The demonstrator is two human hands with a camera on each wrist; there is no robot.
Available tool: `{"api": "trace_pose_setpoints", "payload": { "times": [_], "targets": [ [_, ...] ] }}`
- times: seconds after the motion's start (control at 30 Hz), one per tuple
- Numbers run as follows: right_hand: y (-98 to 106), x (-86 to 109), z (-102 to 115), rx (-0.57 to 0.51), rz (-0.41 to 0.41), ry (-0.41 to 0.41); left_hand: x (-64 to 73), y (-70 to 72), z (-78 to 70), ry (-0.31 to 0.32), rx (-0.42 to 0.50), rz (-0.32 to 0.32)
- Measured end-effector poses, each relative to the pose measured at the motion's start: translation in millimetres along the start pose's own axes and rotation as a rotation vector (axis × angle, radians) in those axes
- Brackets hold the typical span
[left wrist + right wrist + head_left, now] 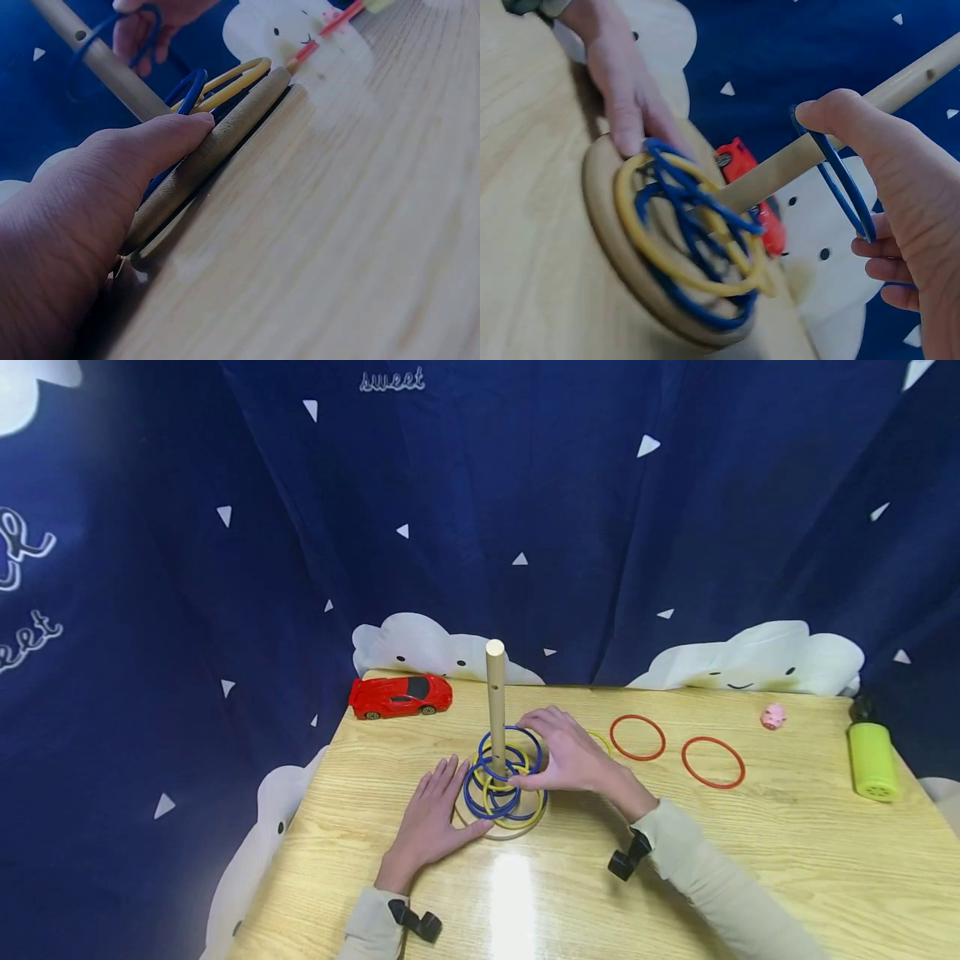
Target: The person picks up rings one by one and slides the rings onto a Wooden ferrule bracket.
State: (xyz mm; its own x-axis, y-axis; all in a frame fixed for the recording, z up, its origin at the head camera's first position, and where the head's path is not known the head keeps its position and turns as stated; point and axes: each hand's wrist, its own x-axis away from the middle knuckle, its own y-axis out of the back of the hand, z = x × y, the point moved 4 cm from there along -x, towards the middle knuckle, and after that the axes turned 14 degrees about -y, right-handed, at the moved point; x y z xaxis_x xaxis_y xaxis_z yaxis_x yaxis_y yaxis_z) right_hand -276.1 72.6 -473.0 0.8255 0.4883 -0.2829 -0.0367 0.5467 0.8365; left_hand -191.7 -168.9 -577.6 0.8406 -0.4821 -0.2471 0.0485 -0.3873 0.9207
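Observation:
A wooden peg (496, 702) stands on a round wooden base (604, 225) on the table. Several blue rings (697, 195) and yellow rings (630, 217) lie overlapped around its foot. My right hand (566, 756) pinches a blue ring (847, 196) between thumb and fingers; this ring encircles the peg, above the pile, in the right wrist view. At the base's left side rests my left hand (435, 818), fingers extended, its thumb (176, 139) lying on the rim. Its other fingers are hidden in the left wrist view.
A red toy car (401, 696) sits at the back left. Right of the peg lie two red rings and a yellow ring (600, 737), partly hidden by my right hand. A pink pig figure (773, 716) and a green cylinder (872, 762) stand farther right. A blue curtain (480, 527) hangs behind.

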Motion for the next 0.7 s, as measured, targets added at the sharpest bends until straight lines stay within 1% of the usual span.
{"api": "trace_pose_setpoints", "payload": {
  "times": [0.2,0.3,0.37,0.5,0.6,0.7],
  "targets": [
    [-20.6,2.7,-10.3,0.031,-0.007,0.002,0.5,0.8,-0.5,0.0,0.007,-0.006],
    [-28.3,5.3,-17.7,0.036,-0.007,-0.016,0.4,0.4,-0.9,-0.005,0.007,-0.013],
    [-31.9,8.8,-24.1,0.032,-0.002,-0.046,0.3,0.0,-0.8,-0.007,0.007,-0.011],
    [-34.4,19.8,-40.3,0.004,-0.012,-0.131,0.5,-0.9,0.3,-0.003,0.002,0.002],
    [-33.6,30.9,-54.5,-0.007,-0.037,-0.193,1.0,-1.4,1.1,-0.001,-0.005,0.005],
    [-31.8,42.3,-69.3,0.001,-0.072,-0.239,1.4,-0.8,1.2,-0.003,-0.007,-0.001]
  ]
}}
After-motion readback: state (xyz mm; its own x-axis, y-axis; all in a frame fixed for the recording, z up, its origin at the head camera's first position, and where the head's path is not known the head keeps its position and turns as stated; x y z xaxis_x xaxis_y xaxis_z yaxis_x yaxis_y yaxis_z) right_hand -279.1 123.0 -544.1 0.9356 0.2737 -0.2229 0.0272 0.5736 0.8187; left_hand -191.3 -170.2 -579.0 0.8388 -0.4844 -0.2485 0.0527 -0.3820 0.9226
